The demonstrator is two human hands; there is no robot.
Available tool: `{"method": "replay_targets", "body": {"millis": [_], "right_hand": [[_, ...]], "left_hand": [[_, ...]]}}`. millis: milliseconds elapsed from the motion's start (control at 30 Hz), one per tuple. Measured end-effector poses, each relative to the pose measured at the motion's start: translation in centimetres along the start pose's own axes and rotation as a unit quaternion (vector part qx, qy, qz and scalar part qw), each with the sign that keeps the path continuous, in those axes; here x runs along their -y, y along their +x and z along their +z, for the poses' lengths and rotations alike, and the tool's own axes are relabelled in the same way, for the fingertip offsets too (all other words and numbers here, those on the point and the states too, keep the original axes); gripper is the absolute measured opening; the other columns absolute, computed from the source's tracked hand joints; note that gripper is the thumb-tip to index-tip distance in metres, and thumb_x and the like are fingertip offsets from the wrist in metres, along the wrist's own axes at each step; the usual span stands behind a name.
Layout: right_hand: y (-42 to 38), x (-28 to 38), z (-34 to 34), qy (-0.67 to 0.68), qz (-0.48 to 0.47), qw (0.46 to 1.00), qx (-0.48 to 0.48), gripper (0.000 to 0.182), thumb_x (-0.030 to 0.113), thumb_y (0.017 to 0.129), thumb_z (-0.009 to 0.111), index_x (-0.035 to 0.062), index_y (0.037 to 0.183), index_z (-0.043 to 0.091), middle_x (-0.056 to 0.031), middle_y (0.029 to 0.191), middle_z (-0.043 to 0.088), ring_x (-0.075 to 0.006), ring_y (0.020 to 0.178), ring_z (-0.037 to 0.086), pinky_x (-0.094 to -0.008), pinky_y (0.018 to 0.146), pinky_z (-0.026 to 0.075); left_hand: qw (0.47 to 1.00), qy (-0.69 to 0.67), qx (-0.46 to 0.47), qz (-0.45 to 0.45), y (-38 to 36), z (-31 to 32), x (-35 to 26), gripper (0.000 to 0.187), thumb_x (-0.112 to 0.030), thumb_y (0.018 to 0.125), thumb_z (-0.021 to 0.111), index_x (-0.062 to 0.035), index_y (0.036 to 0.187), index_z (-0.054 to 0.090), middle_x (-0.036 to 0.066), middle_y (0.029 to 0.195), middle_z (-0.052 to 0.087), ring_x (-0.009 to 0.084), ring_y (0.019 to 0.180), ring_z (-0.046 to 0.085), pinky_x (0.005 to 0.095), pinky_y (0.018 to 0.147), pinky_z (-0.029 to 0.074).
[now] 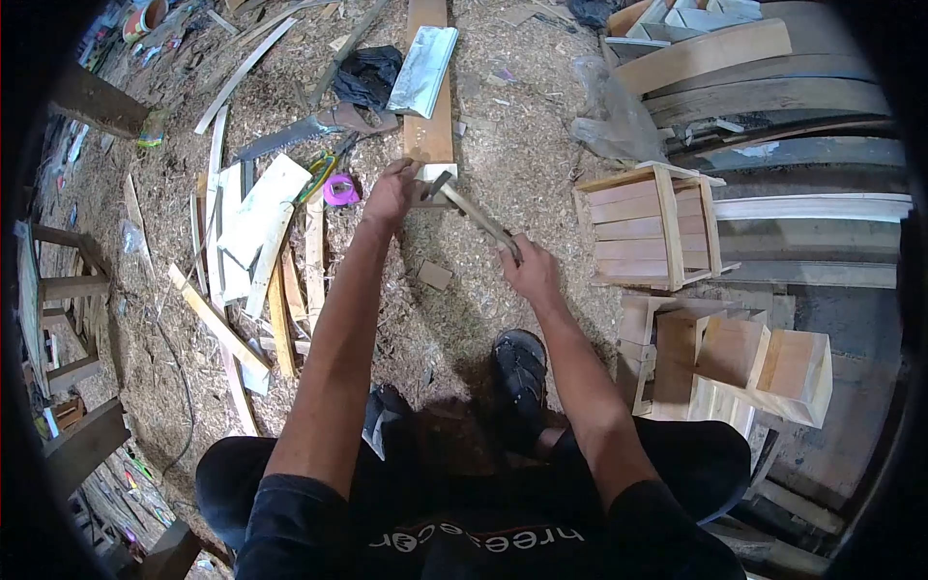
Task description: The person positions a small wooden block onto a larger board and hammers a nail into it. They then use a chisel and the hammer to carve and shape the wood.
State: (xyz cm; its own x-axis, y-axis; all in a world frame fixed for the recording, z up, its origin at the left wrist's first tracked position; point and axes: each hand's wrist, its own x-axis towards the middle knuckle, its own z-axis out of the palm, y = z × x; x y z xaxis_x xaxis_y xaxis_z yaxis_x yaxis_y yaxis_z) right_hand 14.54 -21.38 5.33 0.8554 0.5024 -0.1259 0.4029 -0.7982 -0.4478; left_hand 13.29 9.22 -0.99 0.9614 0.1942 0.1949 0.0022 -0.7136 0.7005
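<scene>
My right hand (531,267) is wrapped round the wooden handle of a hammer (480,218). The hammer's dark head lies over a small pale wood piece (440,174) at the near end of a long brown board (429,141). Just left of the hammer head, my left hand (392,191) has its fingers closed at the left edge of that piece; what they pinch is too small to make out. A whitish block (423,72) rests on the board farther away.
Left of the board lie a pink tape measure (340,189), a handsaw (285,136), a black plastic bag (368,77) and pale wood strips (220,322). Slatted wooden crates (633,228) and open boxes (732,350) stand at the right. Shavings cover the ground.
</scene>
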Motion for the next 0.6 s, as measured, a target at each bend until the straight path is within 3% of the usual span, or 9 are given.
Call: {"method": "replay_targets", "body": {"millis": [67, 133, 167, 233, 333, 400, 467, 533, 600], "right_hand": [[-0.4, 0.3, -0.2, 0.005, 0.039, 0.999, -0.008, 0.03, 0.04, 0.093, 0.06, 0.0144, 0.108, 0.061, -0.0158, 0.08, 0.069, -0.0391, 0.073, 0.068, -0.0493, 0.064, 0.054], [0.1, 0.9, -0.2, -0.003, -0.062, 0.998, -0.014, 0.028, 0.039, 0.093, 0.06, 0.0146, 0.107, 0.061, -0.015, 0.081, 0.069, -0.039, 0.075, 0.068, -0.049, 0.065, 0.055], [-0.2, 1.1, -0.4, -0.001, -0.061, 0.998, -0.013, 0.028, 0.039, 0.093, 0.06, 0.0146, 0.107, 0.061, -0.015, 0.081, 0.069, -0.039, 0.075, 0.068, -0.049, 0.065, 0.055], [0.2, 1.2, -0.8, -0.007, 0.013, 1.0, -0.019, 0.027, 0.039, 0.093, 0.06, 0.0145, 0.105, 0.062, -0.0145, 0.081, 0.069, -0.0392, 0.075, 0.068, -0.0493, 0.066, 0.055], [-0.2, 1.5, 0.2, 0.006, -0.058, 0.998, -0.031, 0.03, 0.041, 0.094, 0.059, 0.0134, 0.104, 0.062, -0.0147, 0.08, 0.069, -0.039, 0.075, 0.068, -0.0495, 0.065, 0.055], [0.3, 0.8, 0.3, 0.0, -0.035, 0.999, -0.001, 0.031, 0.042, 0.094, 0.059, 0.0129, 0.103, 0.062, -0.0153, 0.082, 0.069, -0.039, 0.075, 0.068, -0.0497, 0.064, 0.054], [0.6, 0.2, 0.2, 0.015, 0.041, 0.998, -0.037, 0.03, 0.041, 0.093, 0.061, 0.0126, 0.103, 0.062, -0.0156, 0.081, 0.069, -0.0395, 0.073, 0.068, -0.0496, 0.063, 0.054], [0.2, 0.1, 0.3, 0.055, 0.035, 0.996, -0.055, 0.028, 0.039, 0.093, 0.061, 0.0124, 0.102, 0.063, -0.016, 0.078, 0.069, -0.04, 0.071, 0.068, -0.0498, 0.062, 0.053], [0.3, 0.3, 0.8, 0.028, -0.051, 0.997, -0.044, 0.027, 0.037, 0.093, 0.06, 0.012, 0.104, 0.062, -0.0166, 0.074, 0.068, -0.04, 0.07, 0.068, -0.0495, 0.061, 0.053]], "left_hand": [[0.999, -0.042, -0.002, -0.021, -0.1, 0.6, 0.3, 0.041, -0.016, 0.094, 0.062, -0.004, 0.133, 0.057, 0.023, 0.133, 0.057, 0.0398, 0.12, 0.057, 0.0417, 0.102, 0.047], [0.999, -0.037, -0.007, -0.012, -0.1, 0.7, 0.4, 0.039, -0.018, 0.096, 0.06, -0.004, 0.132, 0.058, 0.024, 0.134, 0.056, 0.041, 0.119, 0.057, 0.0417, 0.102, 0.047], [0.999, -0.042, 0.011, -0.025, -0.1, 0.6, 0.6, 0.04, -0.019, 0.096, 0.06, -0.0048, 0.133, 0.058, 0.024, 0.134, 0.056, 0.0413, 0.119, 0.057, 0.0419, 0.102, 0.048], [0.998, -0.044, 0.022, -0.033, 0.5, 0.4, 0.7, 0.04, -0.02, 0.096, 0.061, -0.0055, 0.133, 0.058, 0.024, 0.134, 0.056, 0.0417, 0.119, 0.057, 0.0422, 0.101, 0.048], [0.999, 0.014, -0.026, 0.037, -0.3, 1.3, 0.9, 0.032, -0.016, 0.099, 0.049, -0.0031, 0.126, 0.06, 0.027, 0.126, 0.058, 0.0433, 0.117, 0.057, 0.0435, 0.098, 0.049], [1.0, 0.025, -0.008, 0.01, -0.1, 0.7, 0.9, 0.039, -0.015, 0.095, 0.057, -0.0066, 0.132, 0.058, 0.025, 0.134, 0.055, 0.0422, 0.118, 0.058, 0.0435, 0.1, 0.048], [0.999, -0.002, 0.036, -0.013, 0.3, -0.3, 0.1, 0.04, -0.011, 0.092, 0.056, -0.0061, 0.132, 0.058, 0.024, 0.134, 0.056, 0.0421, 0.118, 0.058, 0.0438, 0.1, 0.048], [1.0, -0.011, 0.004, -0.002, -0.2, 0.5, 0.4, 0.041, -0.008, 0.091, 0.055, -0.0061, 0.132, 0.058, 0.023, 0.133, 0.057, 0.042, 0.119, 0.057, 0.0435, 0.1, 0.048], [0.999, 0.019, 0.005, 0.032, -0.2, 0.9, 0.5, 0.042, -0.007, 0.091, 0.054, -0.0064, 0.133, 0.057, 0.023, 0.133, 0.056, 0.042, 0.119, 0.057, 0.0435, 0.101, 0.048]]}}
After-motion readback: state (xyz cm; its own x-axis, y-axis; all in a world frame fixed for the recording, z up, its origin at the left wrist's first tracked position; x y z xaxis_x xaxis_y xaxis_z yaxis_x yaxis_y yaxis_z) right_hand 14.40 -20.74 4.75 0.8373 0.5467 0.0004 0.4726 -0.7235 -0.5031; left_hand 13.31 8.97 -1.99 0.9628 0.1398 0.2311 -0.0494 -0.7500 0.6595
